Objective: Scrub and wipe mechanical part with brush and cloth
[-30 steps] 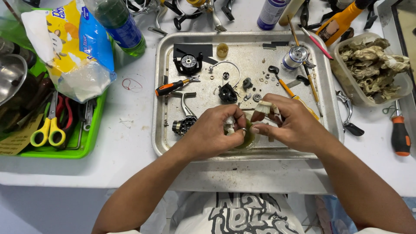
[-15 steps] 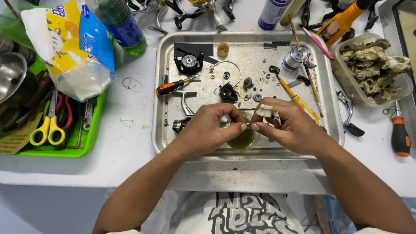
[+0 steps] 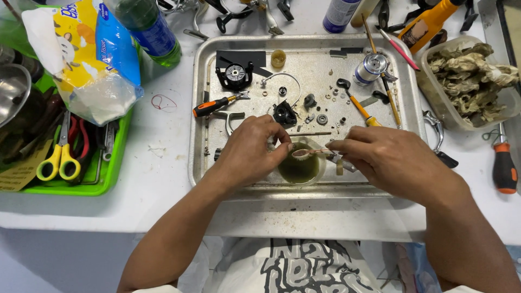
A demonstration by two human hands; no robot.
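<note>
Left hand: the left hand [image 3: 251, 149] is held over the near middle of the metal tray [image 3: 202, 108]; its fingers [image 3: 279, 154] are curled and pinched shut at the rim of the small cup [image 3: 300, 167]; what exactly is gripped between them cannot be told, as it is hidden by the fingers.
Right hand: the right hand [image 3: 393, 160] is held just right of the cup; its fingers [image 3: 339, 145] are closed on the handle end of a thin brush [image 3: 309, 152]; the brush is laid level across the top of the cup, its tip towards the left hand.
Small cup: a clear round cup with dark green liquid is stood on the tray near its front edge, between the two hands; it is touched by the left fingers.
Tray contents: small screws, washers and black parts are scattered behind the hands; an orange-handled screwdriver [image 3: 213, 106] is laid at the left; a black round housing [image 3: 235, 76] is placed at the back left; a silver spool [image 3: 370, 68] is placed at the back right.
Left of tray: a green tray [image 3: 111, 168] with yellow-handled scissors [image 3: 59, 160] is set on the white table [image 3: 157, 184]; a yellow and blue tissue pack [image 3: 89, 59] is leaned above it.
Right of tray: a clear tub of soiled rags [image 3: 472, 81] is stood near the tray; a red-handled screwdriver [image 3: 504, 165] is laid well apart at the table edge.
</note>
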